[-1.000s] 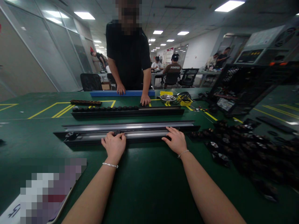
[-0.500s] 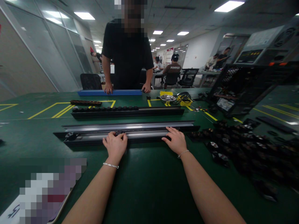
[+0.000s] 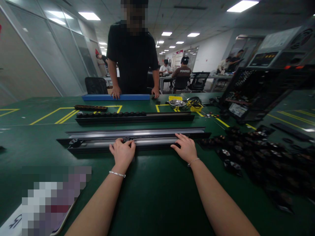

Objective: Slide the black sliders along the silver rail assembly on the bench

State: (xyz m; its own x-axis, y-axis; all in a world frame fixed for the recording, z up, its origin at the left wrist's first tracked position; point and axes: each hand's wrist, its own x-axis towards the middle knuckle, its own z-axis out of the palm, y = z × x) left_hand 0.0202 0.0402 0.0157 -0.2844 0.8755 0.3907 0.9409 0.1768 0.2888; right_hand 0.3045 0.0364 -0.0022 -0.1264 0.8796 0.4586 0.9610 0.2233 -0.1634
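My left hand (image 3: 123, 152) is closed around a small black part (image 3: 127, 139) that sits in the channel of the near black rail (image 3: 152, 143). The fingers partly cover that part. Farther right, my right hand (image 3: 185, 148) lies across the same rail, thumb on the near side and fingertips over the far edge, gripping it. Another small black part (image 3: 75, 143) sits near the rail's left end. Directly behind runs a second black rail (image 3: 142, 132) with a bare silvery strip inside.
A third black rail (image 3: 169, 117) carries a row of black parts. Across the green table (image 3: 147, 196), a person (image 3: 133, 55) touches a blue rail (image 3: 133, 97). Many black parts (image 3: 261, 157) are heaped at right, near an opened computer case (image 3: 256, 95). A metal bowl (image 3: 177, 103) stands at back.
My left hand has shifted slightly right along the rail with the small black part. My right hand stays in place. The person opposite has leaned a little left.
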